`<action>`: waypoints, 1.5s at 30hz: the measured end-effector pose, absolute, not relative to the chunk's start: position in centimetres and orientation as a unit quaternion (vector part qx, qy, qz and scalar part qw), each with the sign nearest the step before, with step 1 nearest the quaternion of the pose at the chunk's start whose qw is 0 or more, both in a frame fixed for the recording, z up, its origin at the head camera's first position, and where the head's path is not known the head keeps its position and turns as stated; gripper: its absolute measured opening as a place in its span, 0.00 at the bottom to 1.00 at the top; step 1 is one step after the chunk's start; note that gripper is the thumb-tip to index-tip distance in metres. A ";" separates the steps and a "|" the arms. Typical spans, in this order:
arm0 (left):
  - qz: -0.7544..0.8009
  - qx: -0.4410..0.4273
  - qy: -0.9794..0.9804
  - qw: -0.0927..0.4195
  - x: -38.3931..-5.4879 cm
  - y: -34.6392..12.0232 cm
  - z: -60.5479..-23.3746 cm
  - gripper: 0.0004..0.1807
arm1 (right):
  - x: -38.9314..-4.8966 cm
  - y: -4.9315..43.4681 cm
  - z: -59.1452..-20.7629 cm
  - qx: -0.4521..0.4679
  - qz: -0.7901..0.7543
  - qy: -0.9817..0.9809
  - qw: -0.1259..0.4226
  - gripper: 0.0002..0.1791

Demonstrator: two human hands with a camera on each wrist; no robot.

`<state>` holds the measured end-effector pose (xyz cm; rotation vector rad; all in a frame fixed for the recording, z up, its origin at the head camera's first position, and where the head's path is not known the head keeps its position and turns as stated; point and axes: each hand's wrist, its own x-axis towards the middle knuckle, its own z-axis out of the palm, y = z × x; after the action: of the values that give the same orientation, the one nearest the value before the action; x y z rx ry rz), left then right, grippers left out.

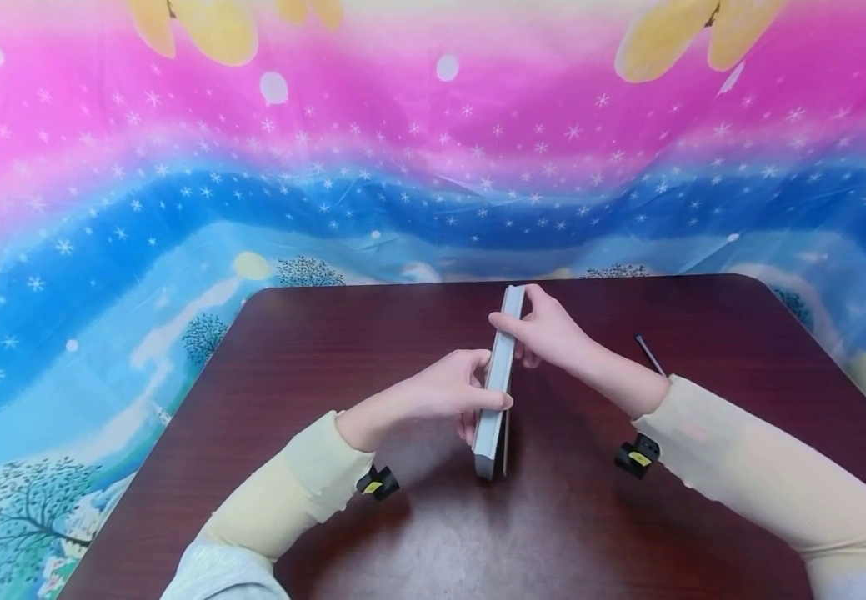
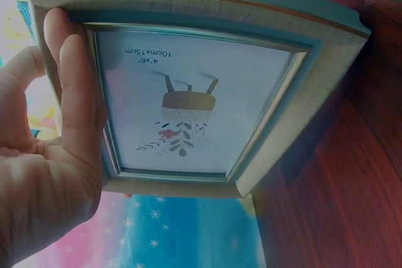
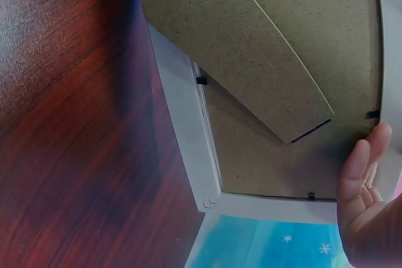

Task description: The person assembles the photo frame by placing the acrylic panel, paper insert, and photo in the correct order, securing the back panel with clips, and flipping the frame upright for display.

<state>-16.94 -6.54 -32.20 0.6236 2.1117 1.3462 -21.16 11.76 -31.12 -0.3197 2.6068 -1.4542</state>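
Both hands hold a picture frame [image 1: 500,364] on its edge over the table, its narrow side toward the head camera. My left hand [image 1: 448,387] grips the near part, thumb across the edge and fingers on the front. The left wrist view shows the front: a pale moulding around a printed insert [image 2: 182,105] with a plant drawing and size text. My right hand [image 1: 548,329] grips the far end, thumb over the edge. In the right wrist view, the brown backboard [image 3: 276,161] carries a stand leg [image 3: 251,61] and small black tabs, with the right fingers [image 3: 358,161] against the back.
A dark reddish-brown table [image 1: 312,333] lies under the hands. On it, a thin dark stick-like tool [image 1: 650,354] lies beyond the right forearm, partly covered by the sleeve. A colourful snowflake-patterned cloth [image 1: 402,167] hangs behind the table.
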 end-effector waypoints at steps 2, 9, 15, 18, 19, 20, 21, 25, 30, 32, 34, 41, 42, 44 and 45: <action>0.499 0.230 0.788 0.277 -16.9 -6.5 -32.2 0.12 | -21.2 11.7 -31.2 -0.102 -0.485 0.866 0.066 0.31; 0.501 0.227 0.790 0.270 -16.9 -6.5 -32.4 0.13 | -21.5 12.0 -31.7 -0.087 -0.494 0.863 0.052 0.29; 0.542 0.223 0.775 0.236 -17.5 -7.4 -33.2 0.12 | -21.4 13.0 -32.0 -0.080 -0.540 0.837 0.034 0.28; 0.552 0.213 0.784 0.189 -18.0 -8.1 -34.0 0.10 | -21.2 13.7 -32.1 -0.078 -0.567 0.820 0.023 0.27; 0.552 0.207 0.789 0.172 -18.2 -8.3 -34.3 0.09 | -21.1 13.9 -32.2 -0.078 -0.576 0.814 0.020 0.26; 0.551 0.199 0.795 0.157 -18.4 -8.5 -34.6 0.09 | -21.0 14.1 -32.3 -0.077 -0.584 0.808 0.019 0.25; 0.546 0.191 0.803 0.142 -18.5 -8.7 -34.9 0.09 | -20.9 14.3 -32.3 -0.076 -0.592 0.802 0.017 0.25; 0.537 0.163 0.820 0.111 -19.1 -9.4 -36.3 0.15 | -20.7 14.9 -32.7 -0.072 -0.621 0.780 0.010 0.25; 0.546 0.140 0.818 0.118 -19.6 -9.9 -37.8 0.24 | -20.5 15.5 -33.4 -0.065 -0.642 0.764 0.001 0.27; 0.558 0.129 0.808 0.141 -19.8 -9.9 -38.3 0.26 | -20.4 15.7 -33.7 -0.062 -0.647 0.760 0.002 0.27; 0.576 0.112 0.790 0.176 -20.0 -9.9 -38.8 0.28 | -20.3 15.9 -33.9 -0.061 -0.657 0.752 0.005 0.27; 0.640 0.079 0.716 0.266 -20.2 -10.0 -39.6 0.25 | -20.1 16.2 -34.6 -0.069 -0.686 0.724 0.017 0.29; 0.647 0.080 0.710 0.267 -20.2 -10.1 -39.6 0.24 | -20.2 16.2 -34.8 -0.069 -0.691 0.719 0.022 0.29; 0.657 0.082 0.701 0.265 -20.1 -10.2 -39.6 0.23 | -20.2 16.3 -35.0 -0.070 -0.699 0.711 0.031 0.30; 0.662 0.083 0.697 0.262 -20.0 -10.3 -39.6 0.23 | -20.2 16.3 -35.2 -0.069 -0.705 0.705 0.036 0.30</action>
<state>-20.05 -10.26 -39.59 0.2235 1.8855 1.7920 -20.22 16.29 -35.20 -0.2107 2.1643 -2.1658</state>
